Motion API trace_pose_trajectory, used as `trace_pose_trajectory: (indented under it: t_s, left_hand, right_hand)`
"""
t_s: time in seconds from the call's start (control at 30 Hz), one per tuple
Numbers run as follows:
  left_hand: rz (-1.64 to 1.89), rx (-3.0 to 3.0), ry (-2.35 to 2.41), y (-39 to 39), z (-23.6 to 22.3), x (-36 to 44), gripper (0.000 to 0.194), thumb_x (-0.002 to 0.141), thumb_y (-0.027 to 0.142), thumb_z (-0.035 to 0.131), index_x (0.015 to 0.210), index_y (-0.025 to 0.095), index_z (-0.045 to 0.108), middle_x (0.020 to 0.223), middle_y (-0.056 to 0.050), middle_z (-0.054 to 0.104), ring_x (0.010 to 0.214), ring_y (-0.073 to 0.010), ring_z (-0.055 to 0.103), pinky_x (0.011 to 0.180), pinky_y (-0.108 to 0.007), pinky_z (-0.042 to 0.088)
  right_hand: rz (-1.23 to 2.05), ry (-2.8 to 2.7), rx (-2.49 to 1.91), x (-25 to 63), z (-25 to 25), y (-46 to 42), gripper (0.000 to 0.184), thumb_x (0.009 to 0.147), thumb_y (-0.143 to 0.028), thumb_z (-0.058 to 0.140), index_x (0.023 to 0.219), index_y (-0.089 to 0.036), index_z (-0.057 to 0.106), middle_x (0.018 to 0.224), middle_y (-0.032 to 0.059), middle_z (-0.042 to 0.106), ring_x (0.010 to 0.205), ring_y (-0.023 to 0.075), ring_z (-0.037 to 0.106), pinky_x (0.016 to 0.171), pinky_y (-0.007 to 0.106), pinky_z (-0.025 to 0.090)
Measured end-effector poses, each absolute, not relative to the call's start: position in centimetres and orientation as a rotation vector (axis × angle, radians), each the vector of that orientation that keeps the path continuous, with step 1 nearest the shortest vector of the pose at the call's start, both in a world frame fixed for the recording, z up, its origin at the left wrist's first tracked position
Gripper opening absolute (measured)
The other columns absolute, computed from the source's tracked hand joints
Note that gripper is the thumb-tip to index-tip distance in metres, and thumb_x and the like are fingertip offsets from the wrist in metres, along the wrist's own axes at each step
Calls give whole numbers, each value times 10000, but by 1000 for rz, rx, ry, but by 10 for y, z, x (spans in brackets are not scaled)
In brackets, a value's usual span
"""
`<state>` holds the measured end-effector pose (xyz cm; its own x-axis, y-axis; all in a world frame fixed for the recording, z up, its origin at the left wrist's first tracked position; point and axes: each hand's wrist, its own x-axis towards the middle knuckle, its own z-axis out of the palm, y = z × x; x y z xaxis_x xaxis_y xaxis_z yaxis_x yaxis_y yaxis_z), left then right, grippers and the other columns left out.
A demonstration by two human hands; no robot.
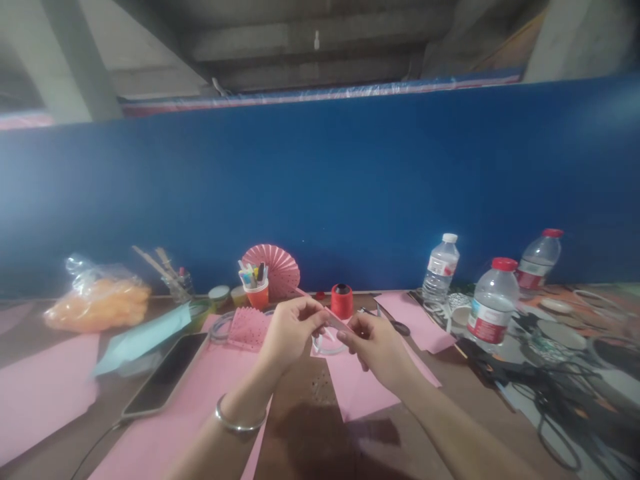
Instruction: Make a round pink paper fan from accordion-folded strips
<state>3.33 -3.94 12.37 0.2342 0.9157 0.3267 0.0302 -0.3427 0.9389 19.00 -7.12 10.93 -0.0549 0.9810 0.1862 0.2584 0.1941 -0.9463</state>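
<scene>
Above the bench (295, 427), left hand (295, 331) and right hand (376, 343) nearly meet, wrists angled inward, fingers of both pinched on folded pink strip (336, 321). Red thread spool (342, 303) just beyond; bare bench between forearms; phone (167, 373) off left.

Plain blue partition (320, 180) behind a brown bench (300, 413), grey concrete ceiling beams (300, 43) above, pale pillars (65, 60) left and right.
</scene>
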Motion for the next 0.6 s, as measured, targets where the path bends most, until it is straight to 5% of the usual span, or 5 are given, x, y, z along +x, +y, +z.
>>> trace_pose_trajectory:
  t_s: [0.27, 0.6]
  left_hand:
    - [1129, 1299, 700, -42, 127, 34, 180, 744, 284, 591, 766, 105, 602, 673, -59, 629, 528, -90, 553, 484, -187, 430]
    - [1209, 1459, 673, -44, 130, 41, 261, 668, 176, 664, 910, 151, 570, 826, -39, 624, 665, -107, 563, 548, -200, 439]
  right_hand:
    - [1201, -1345, -1051, 196, 105, -65, 317, 730, -439, 553, 646, -134, 579, 425, -57, 441, 290, 37, 310, 306, 188, 172]
    - [1249, -1352, -1077, 193, 111, -70, 317, 751, -433, 530, 638, -140, 573, 426, -56, 428, 312, 47, 324, 316, 192, 203]
